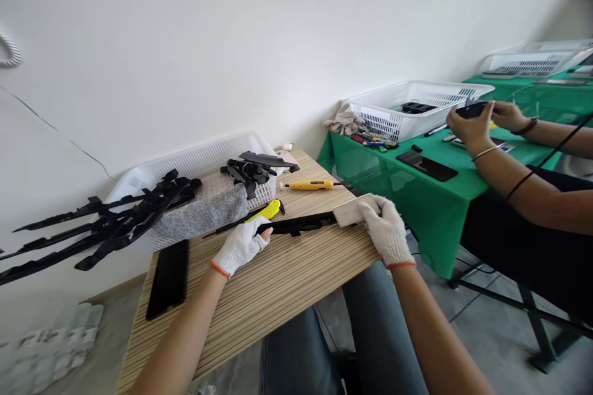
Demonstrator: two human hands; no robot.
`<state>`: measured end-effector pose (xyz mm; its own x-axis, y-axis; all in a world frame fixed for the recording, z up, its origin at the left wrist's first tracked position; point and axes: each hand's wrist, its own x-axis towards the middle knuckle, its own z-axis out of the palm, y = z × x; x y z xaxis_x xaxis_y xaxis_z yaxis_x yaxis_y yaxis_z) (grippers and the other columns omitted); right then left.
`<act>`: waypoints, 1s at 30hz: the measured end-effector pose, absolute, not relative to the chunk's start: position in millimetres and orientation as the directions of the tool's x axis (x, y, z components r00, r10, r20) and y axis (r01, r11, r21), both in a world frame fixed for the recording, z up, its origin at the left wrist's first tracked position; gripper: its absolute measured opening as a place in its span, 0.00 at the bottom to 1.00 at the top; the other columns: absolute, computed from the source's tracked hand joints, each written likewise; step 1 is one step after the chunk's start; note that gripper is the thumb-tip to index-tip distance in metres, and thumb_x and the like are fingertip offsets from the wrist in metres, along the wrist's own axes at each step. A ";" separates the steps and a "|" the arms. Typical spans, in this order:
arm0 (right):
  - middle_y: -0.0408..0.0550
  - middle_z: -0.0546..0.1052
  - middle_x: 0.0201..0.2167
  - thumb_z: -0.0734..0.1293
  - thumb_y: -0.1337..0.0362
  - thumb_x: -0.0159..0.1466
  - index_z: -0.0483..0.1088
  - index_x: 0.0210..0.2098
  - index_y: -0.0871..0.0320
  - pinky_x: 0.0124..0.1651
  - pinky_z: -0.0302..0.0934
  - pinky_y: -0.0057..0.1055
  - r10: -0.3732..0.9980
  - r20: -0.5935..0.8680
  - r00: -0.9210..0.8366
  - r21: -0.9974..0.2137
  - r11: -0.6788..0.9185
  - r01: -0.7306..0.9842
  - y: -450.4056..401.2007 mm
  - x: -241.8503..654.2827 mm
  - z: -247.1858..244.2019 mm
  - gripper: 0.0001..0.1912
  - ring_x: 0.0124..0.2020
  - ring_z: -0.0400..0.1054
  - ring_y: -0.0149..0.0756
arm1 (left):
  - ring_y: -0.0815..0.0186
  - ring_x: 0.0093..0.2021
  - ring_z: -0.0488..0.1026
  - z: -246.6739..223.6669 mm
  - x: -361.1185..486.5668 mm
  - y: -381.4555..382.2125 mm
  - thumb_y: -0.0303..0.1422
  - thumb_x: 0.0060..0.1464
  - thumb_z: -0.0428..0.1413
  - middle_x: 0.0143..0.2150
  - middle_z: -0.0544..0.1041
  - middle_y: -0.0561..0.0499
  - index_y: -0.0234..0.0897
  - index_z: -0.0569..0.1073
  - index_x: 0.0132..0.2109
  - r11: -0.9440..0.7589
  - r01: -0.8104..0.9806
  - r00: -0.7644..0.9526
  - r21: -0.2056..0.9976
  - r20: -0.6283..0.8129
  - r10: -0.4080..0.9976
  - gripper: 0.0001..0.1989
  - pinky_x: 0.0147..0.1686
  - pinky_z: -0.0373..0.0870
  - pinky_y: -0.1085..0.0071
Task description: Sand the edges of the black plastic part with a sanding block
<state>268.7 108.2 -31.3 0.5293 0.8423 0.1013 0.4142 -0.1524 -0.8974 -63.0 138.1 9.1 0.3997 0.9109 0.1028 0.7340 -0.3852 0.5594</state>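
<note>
My left hand (pixel 243 245), in a white knit glove with an orange cuff, is closed around the near end of a long black plastic strip (pixel 301 223). In the matching glove, my right hand (pixel 386 228) grips a whitish cloth-like pad (pixel 351 212) folded over the strip's other end. The strip lies across the front of the wood-grain table (pixel 278 284), low over its surface. Just behind my left hand is a yellow utility knife (pixel 269 211). A yellow pen-shaped tool (pixel 311 185) with a thin tip lies farther back.
At the back left, a white basket (pixel 204 163) holds several black plastic parts (pixel 134 213) that stick out over its edge; grey felt (pixel 204 219) covers its front. A black phone (pixel 167 278) lies left. A co-worker's hands (pixel 479 120) hold a black part at the green-covered table (pixel 393 191).
</note>
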 end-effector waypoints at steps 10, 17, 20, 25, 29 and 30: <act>0.52 0.73 0.57 0.63 0.50 0.62 0.70 0.58 0.58 0.63 0.58 0.42 0.876 0.332 0.351 -0.833 0.097 0.546 103.5 264.8 -28.2 0.29 0.57 0.67 0.45 | 0.64 0.32 0.76 5.0 -63.3 140.1 0.40 0.61 0.51 0.35 0.80 0.48 0.35 0.74 0.47 -0.386 0.737 0.396 0.555 0.108 0.912 0.15 0.37 0.71 0.69; 0.46 0.76 0.53 0.67 0.58 0.60 0.74 0.54 0.48 0.54 0.65 0.41 0.965 0.262 -0.024 -0.670 0.200 0.715 125.3 262.5 8.5 0.22 0.47 0.72 0.43 | 0.62 0.35 0.76 7.1 -62.9 141.5 0.43 0.59 0.52 0.34 0.80 0.49 0.36 0.75 0.46 -0.397 0.761 0.398 0.513 0.114 0.910 0.16 0.41 0.71 0.68; 0.46 0.76 0.53 0.68 0.60 0.59 0.73 0.55 0.48 0.55 0.65 0.41 0.982 0.182 -0.048 -0.713 0.165 0.681 139.2 265.4 16.2 0.24 0.48 0.71 0.43 | 0.60 0.38 0.77 7.6 -62.7 142.1 0.44 0.55 0.56 0.37 0.81 0.48 0.37 0.76 0.47 -0.391 0.781 0.383 0.487 0.120 0.916 0.18 0.43 0.71 0.67; 0.45 0.79 0.46 0.70 0.61 0.58 0.77 0.49 0.52 0.50 0.68 0.35 0.986 0.123 -0.109 -0.807 0.163 0.567 148.8 268.8 13.7 0.19 0.45 0.73 0.40 | 0.60 0.38 0.78 8.7 -62.1 141.4 0.41 0.54 0.58 0.39 0.82 0.49 0.38 0.77 0.47 -0.386 0.789 0.396 0.478 0.086 0.914 0.17 0.40 0.72 0.69; 0.49 0.78 0.48 0.66 0.61 0.61 0.76 0.50 0.56 0.51 0.68 0.34 0.986 0.121 -0.117 -0.819 0.166 0.549 148.5 273.3 15.6 0.19 0.47 0.72 0.40 | 0.59 0.40 0.78 9.2 -60.8 140.5 0.41 0.55 0.56 0.41 0.82 0.47 0.38 0.76 0.49 -0.380 0.804 0.385 0.458 0.087 0.919 0.17 0.41 0.72 0.68; 0.49 0.78 0.48 0.67 0.62 0.60 0.75 0.50 0.56 0.51 0.67 0.34 0.984 0.113 -0.136 -0.819 0.170 0.548 148.1 274.7 16.3 0.19 0.47 0.72 0.40 | 0.59 0.40 0.78 9.2 -60.5 140.4 0.41 0.56 0.57 0.41 0.82 0.47 0.38 0.76 0.49 -0.380 0.807 0.384 0.451 0.088 0.919 0.17 0.42 0.72 0.68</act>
<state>274.7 148.1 16.3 -0.1361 0.9842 0.1129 0.5484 0.1698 -0.8188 -60.5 140.4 9.2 0.3837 0.9192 0.0883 0.8072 -0.3803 0.4513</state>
